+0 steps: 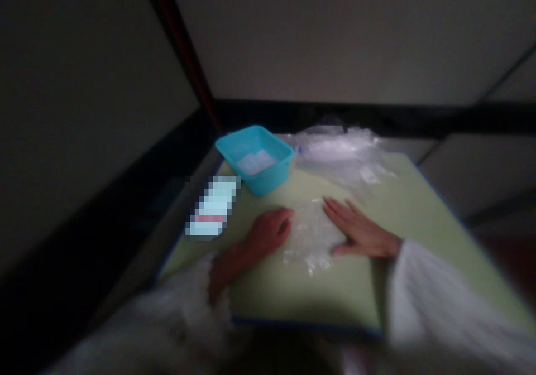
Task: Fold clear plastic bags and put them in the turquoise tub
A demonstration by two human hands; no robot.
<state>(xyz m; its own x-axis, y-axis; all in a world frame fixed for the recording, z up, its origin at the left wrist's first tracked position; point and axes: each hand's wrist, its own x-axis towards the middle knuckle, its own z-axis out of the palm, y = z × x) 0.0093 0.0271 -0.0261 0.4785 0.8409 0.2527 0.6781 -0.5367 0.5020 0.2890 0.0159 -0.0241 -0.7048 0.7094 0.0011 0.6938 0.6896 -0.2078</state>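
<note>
A clear plastic bag [310, 232] lies flat and somewhat crinkled on the pale yellow-green table [268, 285]. At the bag's left edge, my left hand [272, 230] is curled with its fingertips pinched together; what they hold, if anything, is too blurred to see. My right hand [360, 230] lies flat with its fingers stretched out, pressing on the right side of the bag. Both wrists come out of white sleeves. Beyond my left hand stands a turquoise plastic basin [268, 182] with whitish, clear packets [256, 162] inside.
A heap of clear plastic bags [339, 146] covers the back middle of the table. To the left, near the table's edge, is a bright pixelated shape [213, 205]. Pale walls [343, 40] rise behind and to the left. The room is dim.
</note>
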